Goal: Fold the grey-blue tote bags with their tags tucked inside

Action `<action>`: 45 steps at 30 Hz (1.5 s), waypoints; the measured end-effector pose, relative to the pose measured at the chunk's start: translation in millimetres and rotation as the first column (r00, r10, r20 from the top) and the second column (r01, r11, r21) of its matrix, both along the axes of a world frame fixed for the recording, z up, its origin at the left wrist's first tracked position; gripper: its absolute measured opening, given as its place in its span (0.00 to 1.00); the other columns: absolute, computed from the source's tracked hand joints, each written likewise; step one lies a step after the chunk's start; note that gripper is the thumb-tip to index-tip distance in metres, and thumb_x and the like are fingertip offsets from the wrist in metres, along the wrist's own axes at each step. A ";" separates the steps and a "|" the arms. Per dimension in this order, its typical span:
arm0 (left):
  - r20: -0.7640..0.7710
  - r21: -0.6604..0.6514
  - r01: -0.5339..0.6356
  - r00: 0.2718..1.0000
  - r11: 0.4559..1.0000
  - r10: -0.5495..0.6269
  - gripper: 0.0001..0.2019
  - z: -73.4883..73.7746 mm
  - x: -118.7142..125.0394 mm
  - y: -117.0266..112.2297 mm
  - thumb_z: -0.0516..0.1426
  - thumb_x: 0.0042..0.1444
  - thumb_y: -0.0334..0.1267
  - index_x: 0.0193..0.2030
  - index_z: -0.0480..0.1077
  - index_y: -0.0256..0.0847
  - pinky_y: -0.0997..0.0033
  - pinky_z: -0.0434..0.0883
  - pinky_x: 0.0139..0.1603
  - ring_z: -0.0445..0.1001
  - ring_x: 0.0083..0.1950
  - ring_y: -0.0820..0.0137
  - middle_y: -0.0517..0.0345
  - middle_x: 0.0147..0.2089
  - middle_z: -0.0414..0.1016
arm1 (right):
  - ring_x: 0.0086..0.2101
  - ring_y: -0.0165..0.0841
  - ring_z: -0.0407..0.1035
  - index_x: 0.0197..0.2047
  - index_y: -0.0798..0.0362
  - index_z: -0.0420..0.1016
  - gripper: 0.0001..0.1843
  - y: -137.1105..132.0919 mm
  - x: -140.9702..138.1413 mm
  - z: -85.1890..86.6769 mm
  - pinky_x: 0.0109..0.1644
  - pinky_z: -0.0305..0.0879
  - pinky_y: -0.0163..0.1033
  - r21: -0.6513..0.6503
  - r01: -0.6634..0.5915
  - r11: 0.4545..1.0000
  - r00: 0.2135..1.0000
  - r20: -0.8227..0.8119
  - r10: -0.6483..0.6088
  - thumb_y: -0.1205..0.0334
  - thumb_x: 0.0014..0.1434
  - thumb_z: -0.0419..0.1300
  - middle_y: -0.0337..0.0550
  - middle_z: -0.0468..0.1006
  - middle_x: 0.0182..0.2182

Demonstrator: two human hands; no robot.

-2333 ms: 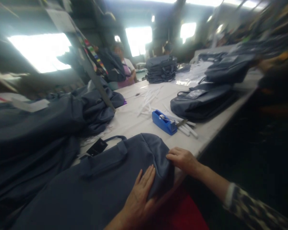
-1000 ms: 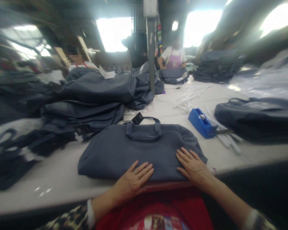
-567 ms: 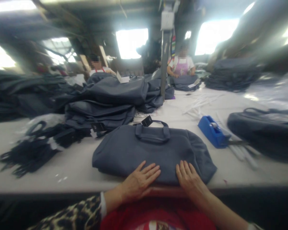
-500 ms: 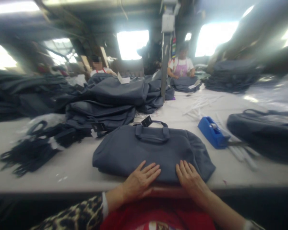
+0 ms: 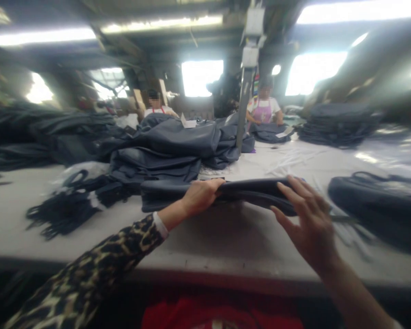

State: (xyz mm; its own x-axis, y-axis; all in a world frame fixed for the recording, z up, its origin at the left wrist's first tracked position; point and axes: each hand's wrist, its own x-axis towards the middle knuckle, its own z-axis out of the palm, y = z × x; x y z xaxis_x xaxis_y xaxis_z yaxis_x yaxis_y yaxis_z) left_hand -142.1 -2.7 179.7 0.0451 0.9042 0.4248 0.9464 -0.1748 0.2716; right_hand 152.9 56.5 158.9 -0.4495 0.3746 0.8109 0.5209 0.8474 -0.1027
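Observation:
A dark grey handbag (image 5: 250, 186) is raised off the table in front of me, its near edge turned up so that I see it nearly edge-on. My left hand (image 5: 202, 195) is closed around that edge near the middle, thumb and fingers pinching the material. At the bag's right end, my right hand (image 5: 308, 221) is open, fingers spread, with the fingertips at or just over the edge; whether they touch cannot be made out. The bag's handles are hidden from me.
A heap of similar grey bags (image 5: 178, 137) lies behind, beside a metal post (image 5: 244, 105). Dark straps (image 5: 68, 205) are piled left. Another grey bag (image 5: 373, 205) lies right, near white strips (image 5: 354, 237). Two people (image 5: 263, 109) work across the table (image 5: 106, 242).
The bag lay flat under both palms; now it is lifted and tipped up, away from me. My left hand has closed on its edge, and my right hand has moved to its right end.

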 end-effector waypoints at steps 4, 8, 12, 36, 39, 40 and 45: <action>0.025 0.090 -0.020 1.000 0.996 0.017 0.10 67.3 -11.6 31.4 0.58 0.62 0.39 0.46 0.76 0.38 0.62 0.73 0.47 0.80 0.39 0.59 0.56 0.33 0.78 | 0.46 0.49 0.75 0.51 0.46 0.74 0.17 -9.9 1.9 -64.3 0.54 0.72 0.59 -0.478 -0.144 0.866 0.873 -0.474 -0.116 0.48 0.63 0.62 0.50 0.80 0.46; 0.335 0.230 0.125 0.921 0.965 -0.199 0.11 117.4 -13.3 44.5 0.61 0.59 0.38 0.42 0.76 0.31 0.68 0.72 0.42 0.77 0.37 0.64 0.56 0.34 0.77 | 0.48 0.51 0.76 0.56 0.54 0.72 0.33 18.2 -19.2 -113.0 0.51 0.75 0.58 -0.798 -0.411 0.440 0.875 -0.480 -0.054 0.36 0.61 0.59 0.58 0.80 0.49; 0.805 0.307 0.131 0.494 0.943 -0.330 0.16 131.5 -9.5 41.1 0.66 0.52 0.40 0.45 0.76 0.31 0.69 0.75 0.35 0.77 0.31 0.68 0.55 0.34 0.80 | 0.58 0.50 0.69 0.69 0.53 0.58 0.42 63.8 -28.5 -88.6 0.58 0.71 0.57 -0.744 -0.437 0.506 0.852 -0.522 -0.032 0.36 0.62 0.57 0.58 0.74 0.59; 0.752 -0.353 0.062 -0.575 0.934 0.323 0.27 -168.8 69.6 -116.7 0.63 0.60 0.47 0.61 0.67 0.35 0.55 0.79 0.48 0.80 0.53 0.50 0.41 0.56 0.78 | 0.53 0.59 0.70 0.69 0.49 0.62 0.36 120.7 -59.5 -53.4 0.58 0.57 0.71 -0.304 0.187 0.934 0.746 0.663 0.067 0.44 0.62 0.59 0.62 0.76 0.54; 0.692 -0.328 0.087 -0.656 0.941 0.302 0.26 -173.5 79.8 -122.5 0.62 0.62 0.43 0.64 0.65 0.39 0.58 0.77 0.54 0.77 0.59 0.54 0.45 0.61 0.75 | 0.59 0.51 0.65 0.73 0.39 0.51 0.36 56.6 -22.3 -55.6 0.62 0.59 0.61 -0.248 0.004 0.969 0.760 0.630 0.158 0.43 0.66 0.54 0.49 0.69 0.64; 0.662 -0.323 0.098 -0.687 0.941 0.299 0.27 -177.3 83.0 -123.9 0.62 0.62 0.42 0.66 0.63 0.41 0.59 0.75 0.57 0.75 0.61 0.56 0.47 0.62 0.74 | 0.59 0.51 0.65 0.73 0.37 0.51 0.35 31.5 -8.4 -65.2 0.62 0.58 0.62 -0.199 -0.039 0.979 0.763 0.627 0.157 0.42 0.66 0.53 0.47 0.68 0.65; 0.610 -0.292 0.138 -0.735 0.946 0.295 0.34 -190.4 89.9 -127.0 0.66 0.58 0.42 0.68 0.60 0.45 0.55 0.69 0.65 0.73 0.63 0.56 0.50 0.63 0.74 | 0.62 0.55 0.60 0.75 0.43 0.48 0.37 -53.7 45.0 -147.2 0.60 0.54 0.65 -0.001 -0.002 1.000 0.780 0.626 0.002 0.50 0.65 0.51 0.52 0.64 0.67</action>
